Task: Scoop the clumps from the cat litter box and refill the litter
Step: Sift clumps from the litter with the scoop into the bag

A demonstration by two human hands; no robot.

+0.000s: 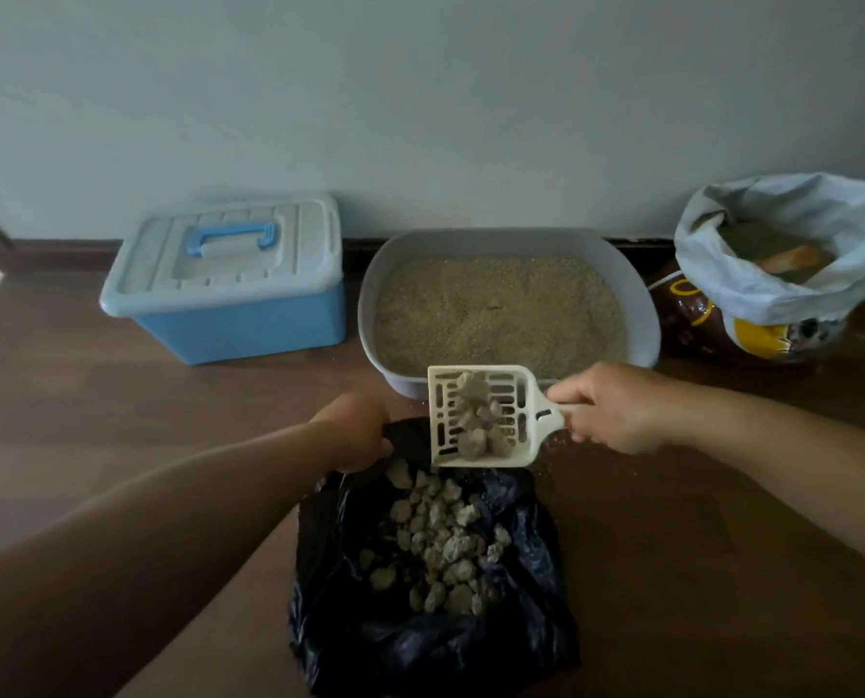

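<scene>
- The right hand [616, 408] gripped the handle of the cream scoop [530, 395], fingers curled round it, and held the scoop tilted over the far edge of the bag's mouth.
- Grey clumps [475, 425] lay heaped on the slotted blade, just short of its near lip.
- The left hand [354, 430] gripped the far-left rim of the black bag [420, 642] and held the mouth open.
- More clumps [440, 541] lay piled inside the bag, which sat on the wooden floor [118, 420] between the two forearms.
- The litter box [508, 239] stood just beyond the scoop against the wall, and its near rim lay partly behind the blade. Tan litter [500, 314] filled it well below the rim.
- A narrow strip of floor separated the box from a lidded blue storage bin [229, 284] on its left.
- An open litter sack [782, 264] stood just beside the box on the right, its top rolled down.
- Bare floor stretched wide to the left and right of the bag.
</scene>
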